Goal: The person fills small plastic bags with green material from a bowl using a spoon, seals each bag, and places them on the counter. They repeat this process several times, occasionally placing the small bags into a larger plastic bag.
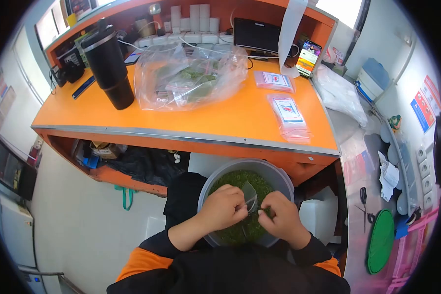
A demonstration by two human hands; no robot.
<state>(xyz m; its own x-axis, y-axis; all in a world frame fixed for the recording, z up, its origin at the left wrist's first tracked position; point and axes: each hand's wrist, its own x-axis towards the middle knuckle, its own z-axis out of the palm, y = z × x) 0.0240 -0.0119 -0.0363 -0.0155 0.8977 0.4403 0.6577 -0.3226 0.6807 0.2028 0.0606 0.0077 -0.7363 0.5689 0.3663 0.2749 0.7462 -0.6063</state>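
A grey tub (204,202) between the person's knees holds chopped green leaves (235,181). Over it, my left hand (224,207) is closed on the edge of a small clear plastic bag (250,192). My right hand (279,213) is beside the bag's opening, its fingers pinched on some of the green leaves. On the orange counter (196,120) lies a large clear bag (152,88) with small packed bags of green leaves inside. Two stacks of flat printed bags, one farther back (274,81) and one nearer (289,115), lie at the counter's right.
A black tumbler (108,68) and a dark phone (83,87) stand and lie at the counter's left. A lit phone (308,58) leans at the back right. Scissors (363,195) and a green round lid (380,241) are on the metal side table (354,215).
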